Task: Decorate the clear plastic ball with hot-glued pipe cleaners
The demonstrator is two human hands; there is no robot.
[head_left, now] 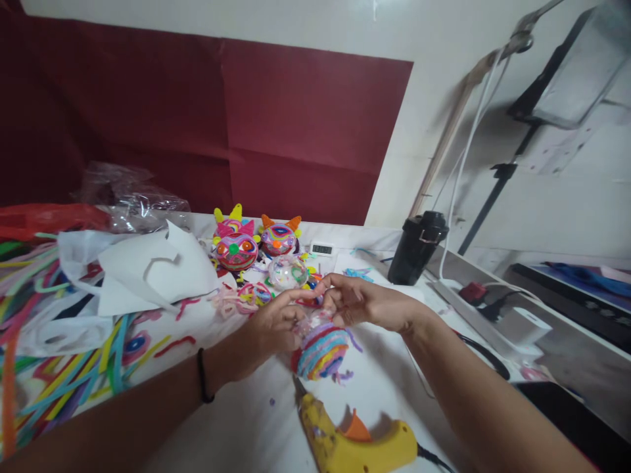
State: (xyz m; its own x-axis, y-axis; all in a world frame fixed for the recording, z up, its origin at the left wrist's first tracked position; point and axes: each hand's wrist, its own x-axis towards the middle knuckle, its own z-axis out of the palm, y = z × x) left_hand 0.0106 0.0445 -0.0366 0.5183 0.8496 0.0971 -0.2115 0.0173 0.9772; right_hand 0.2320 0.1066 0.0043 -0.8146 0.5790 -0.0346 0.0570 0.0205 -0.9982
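Observation:
My left hand (pixel 269 328) and my right hand (pixel 359 303) meet over a clear ball half wrapped in coiled pipe cleaners (pixel 319 351), pink, blue, yellow and purple. Both hands pinch the top of the ball with curled fingers, holding it just above the white table (pixel 246 420). A purple pipe cleaner end trails from the ball's right side. A black band sits on my left wrist. A yellow glue gun (pixel 352 443) lies on the table right below the ball, its nozzle pointing up toward it.
Two finished pipe-cleaner ornaments with ears (pixel 236 244) (pixel 279 238) and a clear ball (pixel 287 271) stand behind my hands. Loose pipe cleaners (pixel 59 368), white paper (pixel 148 269) and plastic bags fill the left. A black cup (pixel 418 248), small digital scale (pixel 323 249) and cables lie right.

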